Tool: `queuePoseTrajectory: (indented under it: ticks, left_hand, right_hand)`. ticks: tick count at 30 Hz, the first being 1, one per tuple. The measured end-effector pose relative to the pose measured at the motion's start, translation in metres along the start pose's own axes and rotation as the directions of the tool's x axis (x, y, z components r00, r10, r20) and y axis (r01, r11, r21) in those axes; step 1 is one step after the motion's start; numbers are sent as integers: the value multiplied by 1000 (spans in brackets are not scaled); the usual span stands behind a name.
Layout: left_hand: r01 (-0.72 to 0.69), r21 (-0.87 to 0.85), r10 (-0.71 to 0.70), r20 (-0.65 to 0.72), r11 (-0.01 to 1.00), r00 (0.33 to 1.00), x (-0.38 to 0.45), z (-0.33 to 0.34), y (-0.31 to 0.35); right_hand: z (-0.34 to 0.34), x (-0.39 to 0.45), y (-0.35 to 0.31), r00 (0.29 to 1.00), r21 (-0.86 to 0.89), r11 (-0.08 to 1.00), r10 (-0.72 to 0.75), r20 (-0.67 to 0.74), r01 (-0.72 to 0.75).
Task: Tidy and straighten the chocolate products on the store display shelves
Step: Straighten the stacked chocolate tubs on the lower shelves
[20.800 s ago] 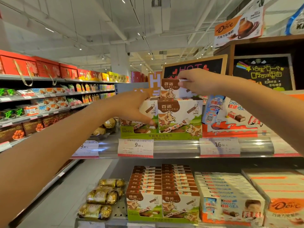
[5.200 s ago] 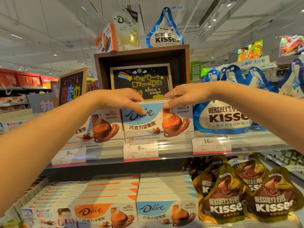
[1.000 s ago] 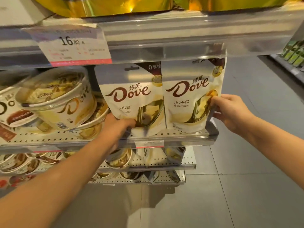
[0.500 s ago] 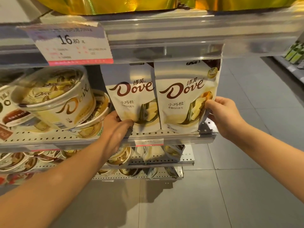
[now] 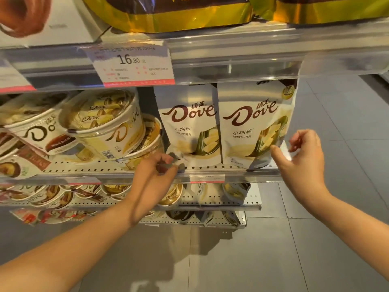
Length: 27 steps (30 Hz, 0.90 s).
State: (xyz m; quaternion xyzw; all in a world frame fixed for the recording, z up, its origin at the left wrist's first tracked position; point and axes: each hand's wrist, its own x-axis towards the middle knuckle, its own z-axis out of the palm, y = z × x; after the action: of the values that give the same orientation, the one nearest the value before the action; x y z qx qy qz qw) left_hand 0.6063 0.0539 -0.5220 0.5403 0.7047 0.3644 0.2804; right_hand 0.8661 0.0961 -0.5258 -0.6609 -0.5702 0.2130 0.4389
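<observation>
Dove pouches stand side by side on the perforated metal shelf [image 5: 88, 167], both upright and facing forward, their edges touching or almost touching. At the left Dove pouch [image 5: 189, 123], the left hand [image 5: 151, 175] is at the lower left corner, just over the front edge of the shelf; its fingertips [image 5: 171, 160] are drawn together near that corner, but I cannot tell whether they pinch the pouch or only touch it — the picture is blurred there. The right hand [image 5: 303, 163] is loosely spread beside the right Dove pouch [image 5: 255, 125], at its lower right side. Its thumb points toward the pouch edge and seems very near it, while the curled fingers stay apart from the pouch, so this hand holds nothing. To the left of the pouches lie round Dove tubs [image 5: 105, 125], tilted and leaning on each other. Above, a price tag [image 5: 130, 62] reading 16.80 hangs on the upper shelf rail.
</observation>
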Motion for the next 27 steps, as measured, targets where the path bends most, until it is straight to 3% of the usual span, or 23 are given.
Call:
queuePoseTrajectory:
  ticks: [4,6,8,11,15,18,22,25,27]
  left_hand:
    - [-274,168,275,20,947,961,-7,-34,1]
    - [-482,322,492,53,815,869,-8,-59,3]
    - [-612,519,662,115,596,741,-5,-82,0]
    - [-655,656,773,169,374,611,2,-107,-9]
    - [-696,672,825,227,252,517,4,-126,-14]
    - [-636,718,813,174,282,556,12,-154,-20]
    - [-529,755,686,148,386,713,35,-202,-41]
    - [-477,756,568,171,448,805,52,-224,-52]
    - [-489,728,577,158,480,801,60,-231,-54]
  right_hand:
    - [12,-23,-17,960,150,976,-185,210,155]
    - [25,-32,-35,913,208,950,-289,288,235]
    - [41,-39,-56,863,257,912,-393,317,321]
    - [66,-45,-90,771,280,861,-505,387,424]
    - [93,-46,-139,687,219,789,-609,397,574]
    - [112,-35,-170,634,34,703,-661,402,711]
    - [124,-20,-195,614,-252,566,-658,436,785]
    - [119,-15,-202,571,-235,540,-623,535,809]
    - [115,-14,-202,552,-215,538,-610,568,815]
